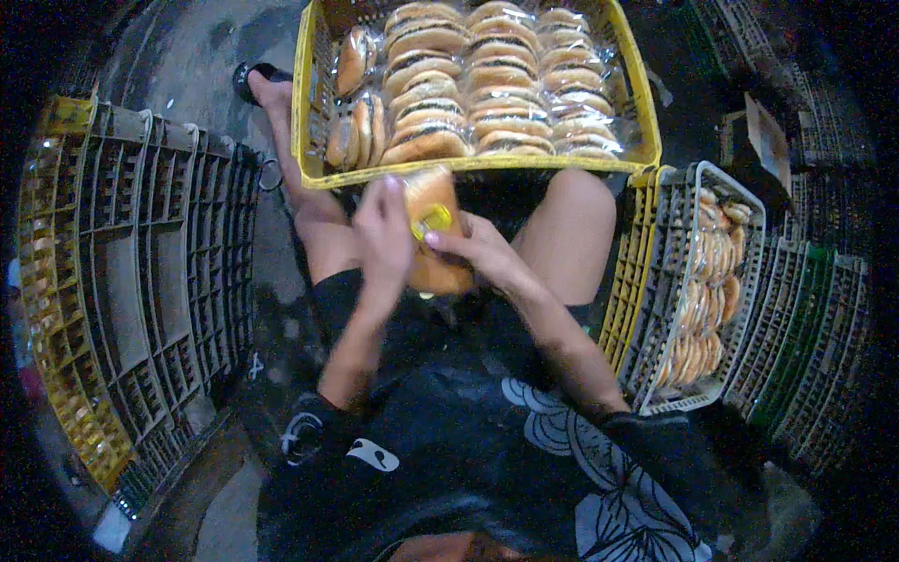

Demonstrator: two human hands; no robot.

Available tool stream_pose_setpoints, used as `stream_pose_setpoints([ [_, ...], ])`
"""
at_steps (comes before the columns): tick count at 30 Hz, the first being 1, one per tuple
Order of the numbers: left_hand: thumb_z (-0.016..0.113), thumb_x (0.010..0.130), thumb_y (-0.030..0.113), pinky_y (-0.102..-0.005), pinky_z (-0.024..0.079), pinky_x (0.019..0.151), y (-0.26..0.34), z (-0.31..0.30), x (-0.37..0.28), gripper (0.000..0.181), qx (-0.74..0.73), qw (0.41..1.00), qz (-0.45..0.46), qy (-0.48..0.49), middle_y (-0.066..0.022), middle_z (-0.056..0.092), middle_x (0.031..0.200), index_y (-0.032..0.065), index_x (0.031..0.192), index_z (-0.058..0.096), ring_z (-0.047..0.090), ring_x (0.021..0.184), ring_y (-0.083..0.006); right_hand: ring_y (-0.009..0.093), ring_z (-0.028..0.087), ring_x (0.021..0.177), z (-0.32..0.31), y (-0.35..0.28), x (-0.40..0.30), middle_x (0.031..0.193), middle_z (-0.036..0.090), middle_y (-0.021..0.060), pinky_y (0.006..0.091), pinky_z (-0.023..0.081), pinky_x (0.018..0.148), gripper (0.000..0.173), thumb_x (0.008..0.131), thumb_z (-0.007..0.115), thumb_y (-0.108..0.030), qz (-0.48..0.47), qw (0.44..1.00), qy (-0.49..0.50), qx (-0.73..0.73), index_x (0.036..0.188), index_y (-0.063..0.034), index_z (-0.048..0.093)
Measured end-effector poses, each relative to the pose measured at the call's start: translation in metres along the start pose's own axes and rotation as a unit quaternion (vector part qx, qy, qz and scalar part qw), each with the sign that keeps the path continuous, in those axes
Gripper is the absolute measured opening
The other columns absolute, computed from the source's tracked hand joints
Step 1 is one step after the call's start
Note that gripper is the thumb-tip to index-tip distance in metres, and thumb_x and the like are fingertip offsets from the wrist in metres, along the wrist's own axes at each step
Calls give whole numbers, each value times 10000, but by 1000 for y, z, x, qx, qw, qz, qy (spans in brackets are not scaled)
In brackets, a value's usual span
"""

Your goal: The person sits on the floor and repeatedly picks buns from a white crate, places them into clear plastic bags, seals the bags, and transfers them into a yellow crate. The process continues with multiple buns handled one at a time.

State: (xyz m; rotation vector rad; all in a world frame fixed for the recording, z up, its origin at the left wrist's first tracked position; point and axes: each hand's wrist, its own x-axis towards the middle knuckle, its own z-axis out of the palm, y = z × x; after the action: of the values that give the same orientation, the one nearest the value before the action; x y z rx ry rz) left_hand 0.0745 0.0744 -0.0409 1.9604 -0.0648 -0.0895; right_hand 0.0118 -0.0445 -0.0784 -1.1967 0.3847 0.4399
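Between my hands is a wrapped bread bun (437, 191) with a round yellow sticker (430, 222) on it, just below the near rim of a yellow plastic crate (484, 168). My left hand (385, 225), somewhat blurred, is on the bun's left side. My right hand (481, 247) grips its right side, the thumb at the sticker. Another bun (442, 272) lies under my hands at my lap, partly hidden. Rows of filled buns (428, 91) in clear wrappers stand in the yellow crate, with a few more at its left side.
A grey crate (751, 281) of wrapped buns stands at the right, beside more stacked crates (793, 316). Grey and yellow plastic crates (140, 281) stand at the left. An open cardboard box (767, 140) is at the upper right.
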Motion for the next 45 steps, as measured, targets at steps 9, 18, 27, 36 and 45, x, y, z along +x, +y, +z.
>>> stream_pose_setpoints([
  [9, 593, 716, 278, -389, 461, 710, -26, 21, 206, 370, 327, 873, 360, -28, -210, 575, 856, -9, 947, 568, 565, 775, -343, 216, 543, 951, -22, 8, -70, 1083, 529, 155, 316, 435, 802, 428, 861, 471, -254, 35, 981, -96, 165, 1199, -21, 351],
  [18, 530, 752, 133, -422, 412, 733, -58, 52, 121, 157, 206, 943, 187, -180, -205, 567, 869, 10, 848, 548, 538, 841, -345, 215, 535, 930, -35, 33, -97, 1079, 524, 137, 319, 435, 800, 406, 866, 440, -326, 40, 963, -77, 257, 1152, -39, 412],
  [27, 532, 716, 152, -425, 430, 714, -101, 80, 147, 186, 332, 918, 106, -190, -202, 584, 811, 3, 811, 589, 559, 808, -346, 202, 554, 859, 3, -2, -80, 978, 556, 117, 307, 449, 754, 342, 860, 456, -260, -19, 984, -62, 165, 1098, -15, 449],
  [36, 493, 686, -6, -362, 468, 721, -1, -6, 17, 236, 65, 884, 423, -188, -98, 574, 950, 78, 882, 595, 562, 856, -268, 327, 483, 1015, -27, 25, -95, 1164, 464, 198, 414, 422, 839, 833, 733, 338, -688, -100, 885, -4, 455, 1175, 16, 400],
  [45, 671, 666, 388, -338, 234, 996, -13, -34, -78, 913, -494, 788, -138, -341, -117, 311, 1291, 36, 1323, 143, 309, 1193, -229, 175, 500, 994, 5, 13, -97, 1093, 526, 93, 270, 391, 854, 532, 783, 563, -220, -193, 931, 64, 303, 1216, 33, 382],
])
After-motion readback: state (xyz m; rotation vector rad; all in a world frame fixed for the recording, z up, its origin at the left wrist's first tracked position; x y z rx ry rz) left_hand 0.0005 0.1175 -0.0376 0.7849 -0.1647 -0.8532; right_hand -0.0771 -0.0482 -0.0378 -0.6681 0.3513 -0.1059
